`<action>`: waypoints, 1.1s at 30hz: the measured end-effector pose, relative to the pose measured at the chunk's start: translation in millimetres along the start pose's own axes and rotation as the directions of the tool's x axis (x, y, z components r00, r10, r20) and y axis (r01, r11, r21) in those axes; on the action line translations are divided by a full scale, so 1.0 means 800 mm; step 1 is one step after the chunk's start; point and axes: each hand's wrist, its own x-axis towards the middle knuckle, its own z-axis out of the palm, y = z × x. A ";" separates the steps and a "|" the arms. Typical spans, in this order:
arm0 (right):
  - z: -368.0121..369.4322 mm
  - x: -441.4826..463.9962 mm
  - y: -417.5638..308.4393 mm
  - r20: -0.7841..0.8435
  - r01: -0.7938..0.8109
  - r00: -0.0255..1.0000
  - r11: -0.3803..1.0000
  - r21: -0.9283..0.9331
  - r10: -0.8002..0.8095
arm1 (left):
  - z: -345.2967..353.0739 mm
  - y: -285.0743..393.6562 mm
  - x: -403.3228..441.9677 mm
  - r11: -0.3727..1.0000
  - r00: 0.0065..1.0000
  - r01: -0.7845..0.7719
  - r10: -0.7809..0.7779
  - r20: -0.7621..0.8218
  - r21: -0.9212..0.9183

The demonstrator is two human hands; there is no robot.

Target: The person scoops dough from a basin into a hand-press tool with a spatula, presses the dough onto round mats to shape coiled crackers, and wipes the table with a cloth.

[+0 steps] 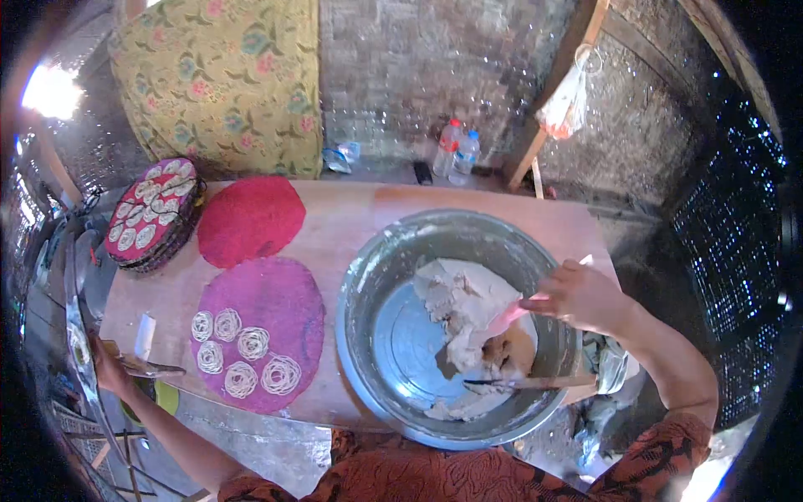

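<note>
My right hand (585, 297) is closed on a pink spatula (508, 316), whose blade touches pale dough (460, 293) in a big metal basin (355, 368). Across the basin's near right side lies a flat wooden-handled tool (544, 382) with a dark, narrow end. Far to the left, my left hand (110, 368) is closed around part of a long, worn tool (80, 347) with a wooden piece (150, 366) sticking out to the right. The fingers there are partly hidden. Between the hands, a purple round mat (268, 326) carries several coils of thin pale strands (253, 343).
Behind the purple mat lies a red round mat (251, 219). A stack of mats with coils (155, 216) stands at the table's back left. Two plastic bottles (462, 159) and a dark phone-like object (423, 173) are beyond the table. A plastic bag (569, 105) hangs from a post.
</note>
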 end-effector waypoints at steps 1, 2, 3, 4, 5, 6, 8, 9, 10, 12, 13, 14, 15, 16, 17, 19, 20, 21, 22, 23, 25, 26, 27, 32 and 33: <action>-0.002 -0.010 -0.005 0.019 -0.004 1.000 1.000 0.019 0.003 | -0.004 0.014 -0.006 0.997 0.998 -0.059 0.059 -0.011 0.044; -0.004 -0.019 -0.009 -0.004 -0.075 0.997 0.994 0.074 0.076 | -0.005 0.028 -0.013 0.990 0.994 -0.109 0.111 -0.009 0.090; -0.005 -0.027 -0.012 -0.027 -0.148 0.988 0.981 0.126 0.153 | -0.005 0.035 -0.015 0.978 0.987 -0.159 0.160 0.004 0.135; -0.004 -0.033 -0.017 -0.019 -0.158 0.987 0.978 0.134 0.162 | -0.003 0.042 -0.015 0.956 0.971 -0.235 0.238 0.009 0.178; -0.002 -0.036 -0.021 0.013 -0.201 0.979 0.969 0.142 0.201 | -0.002 0.050 -0.015 0.925 0.949 -0.309 0.314 0.013 0.221; -0.002 -0.037 -0.023 0.041 -0.241 0.970 0.959 0.147 0.238 | 0.000 0.087 -0.031 0.971 0.980 -0.193 0.199 -0.026 0.139; -0.030 -0.035 -0.029 0.003 -0.272 0.962 0.954 0.122 0.274 | 0.002 0.098 -0.030 0.995 0.995 -0.080 0.083 -0.050 0.055; -0.039 -0.031 -0.031 -0.034 -0.301 0.952 0.949 0.093 0.305 | 0.001 0.076 -0.015 0.989 0.992 -0.111 0.116 -0.047 0.101; -0.037 -0.026 -0.032 -0.028 -0.306 0.950 0.947 0.102 0.310 | -0.001 0.060 -0.006 0.978 0.988 -0.143 0.151 -0.040 0.149; -0.031 -0.017 -0.030 -0.110 -0.281 0.956 0.958 -0.055 0.273 | -0.001 0.049 -0.002 0.983 0.984 -0.150 0.159 -0.085 0.111; -0.037 -0.017 -0.024 -0.107 -0.293 0.952 0.955 -0.053 0.286 | 0.003 0.047 0.000 0.985 0.981 -0.150 0.158 -0.111 0.084; -0.048 -0.019 -0.015 -0.099 -0.295 0.950 0.955 0.013 0.295 | 0.006 0.044 0.003 0.987 0.978 -0.151 0.157 -0.137 0.057; -0.054 -0.018 -0.009 -0.089 -0.292 0.950 0.953 0.078 0.299 | 0.006 0.040 0.005 0.980 0.978 -0.161 0.174 -0.117 0.113; -0.056 -0.014 -0.010 -0.081 -0.292 0.951 0.953 0.079 0.298 | 0.002 0.032 0.008 0.975 0.978 -0.179 0.192 -0.088 0.132; -0.057 -0.007 -0.015 -0.097 -0.278 0.952 0.951 0.136 0.292 | -0.001 0.022 0.012 0.969 0.976 -0.199 0.209 -0.058 0.149; -0.017 0.000 -0.034 -0.096 -0.227 0.962 0.946 0.232 0.254 | -0.003 0.010 0.015 0.970 0.972 -0.231 0.233 -0.025 0.069; 0.018 0.006 -0.043 -0.094 -0.228 0.962 0.945 0.234 0.256 | -0.001 0.010 0.015 0.970 0.970 -0.243 0.242 -0.025 -0.032; 0.049 0.012 -0.050 -0.075 -0.149 0.983 0.968 0.201 0.167 | 0.002 0.015 0.014 0.969 0.970 -0.243 0.243 -0.024 -0.034; 0.070 0.016 -0.051 -0.052 -0.065 0.996 0.984 0.168 0.075 | 0.004 0.028 0.008 0.979 0.979 -0.202 0.201 -0.035 -0.009; 0.084 0.015 -0.045 -0.052 -0.061 0.996 0.984 0.165 0.071 | 0.003 0.027 0.005 0.984 0.983 -0.176 0.176 -0.044 0.006; 0.105 0.003 -0.030 -0.112 -0.192 0.966 0.935 0.299 0.234 | -0.003 0.020 0.004 0.967 0.966 -0.254 0.255 -0.034 0.033; 0.108 -0.005 -0.023 -0.111 -0.186 0.967 0.934 0.306 0.229 | -0.007 0.015 0.009 0.932 0.933 -0.360 0.360 -0.010 0.043; 0.110 -0.013 -0.012 -0.103 -0.219 0.962 0.938 0.269 0.254 | -0.009 0.013 0.012 0.930 0.931 -0.364 0.365 -0.010 0.044; 0.098 -0.031 0.015 -0.057 -0.336 0.934 0.923 0.186 0.352 | -0.009 0.061 -0.009 0.981 0.969 -0.194 0.195 -0.153 0.023; 0.079 -0.031 0.015 -0.042 -0.350 0.930 0.916 0.198 0.364 | -0.014 0.052 -0.004 0.980 0.975 -0.169 0.182 -0.124 0.103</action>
